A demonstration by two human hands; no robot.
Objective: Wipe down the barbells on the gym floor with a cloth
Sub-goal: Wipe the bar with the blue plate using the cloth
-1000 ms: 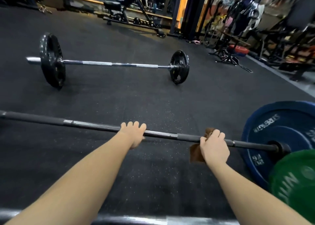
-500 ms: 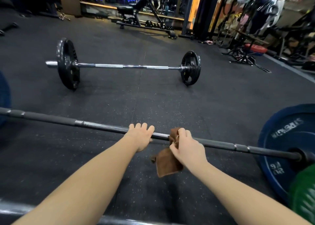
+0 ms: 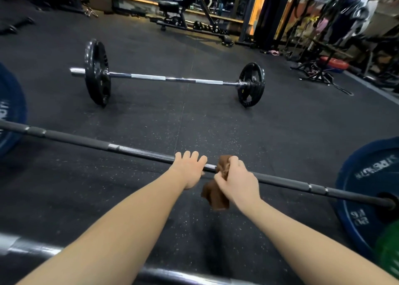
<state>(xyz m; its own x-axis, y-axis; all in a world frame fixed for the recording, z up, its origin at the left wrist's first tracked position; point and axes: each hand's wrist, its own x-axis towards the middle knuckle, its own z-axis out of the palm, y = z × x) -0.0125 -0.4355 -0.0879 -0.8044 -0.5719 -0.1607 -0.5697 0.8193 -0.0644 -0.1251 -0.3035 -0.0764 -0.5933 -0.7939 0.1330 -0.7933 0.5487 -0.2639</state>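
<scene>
Left hand (image 3: pixel 190 169) grip wraps near barbell (image 3: pixel 75 141) to steady it; right hand (image 3: pixel 237 181) grip clamps cloth (image 3: pixel 216 196) onto the shaft for wiping.

The middle bar (image 3: pixel 75 141) is metal with a dark, matt finish along most of its length. Its centre stretch is bare bright steel, finely ribbed and rough-looking. The cloth (image 3: pixel 216 196) is brown fabric, soft and crumpled, without shine. The far bar (image 3: pixel 172 78) is polished chrome, broken by paler, duller knurled bands. Its black plates (image 3: pixel 97 73) are hard and glossy. The blue plates (image 3: pixel 367 176) look like matt rubber with pale printed lettering, and the green plate (image 3: pixel 388 254) is too blurred to judge. The floor (image 3: pixel 194 122) is black rubber, matt and grainy, flecked with pale specks. The near bar (image 3: pixel 32 248), at the bottom edge, is smooth, shiny metal.
</scene>
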